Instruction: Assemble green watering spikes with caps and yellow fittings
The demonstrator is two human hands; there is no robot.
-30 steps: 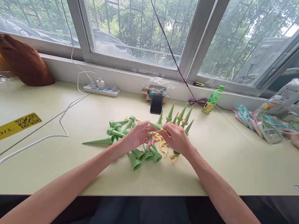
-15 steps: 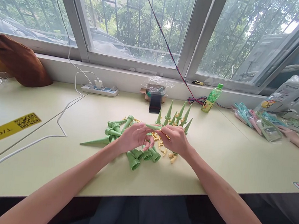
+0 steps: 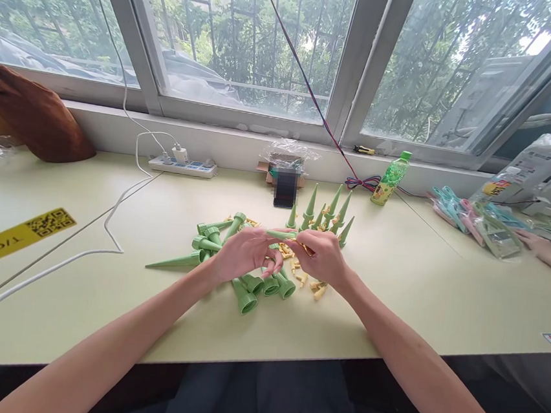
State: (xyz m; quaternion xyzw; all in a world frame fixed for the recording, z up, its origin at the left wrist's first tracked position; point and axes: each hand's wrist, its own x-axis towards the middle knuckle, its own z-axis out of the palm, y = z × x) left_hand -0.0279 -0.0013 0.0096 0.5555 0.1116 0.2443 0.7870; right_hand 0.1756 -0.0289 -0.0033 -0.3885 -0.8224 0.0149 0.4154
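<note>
My left hand holds a green plastic watering spike sideways, its fingers partly curled. Against the spike's right end, my right hand is closed in a pinch; a bit of yellow shows by its fingers, but what they grip is mostly hidden. Loose green spikes with wide, ribbed, hollow ends lie around and below my left hand. Small yellow nozzles are scattered beneath both hands. Behind my right hand, several green spikes stand point up with yellow pieces on them.
At the back of the table are a phone, a power strip and a green drink bottle. A white cable runs down the left. On the right, another person's hand is near bagged pastel items.
Both hands keep nearly the same pose around the green watering spike. The view has shifted slightly. The other person's hand at the right has moved a little.
</note>
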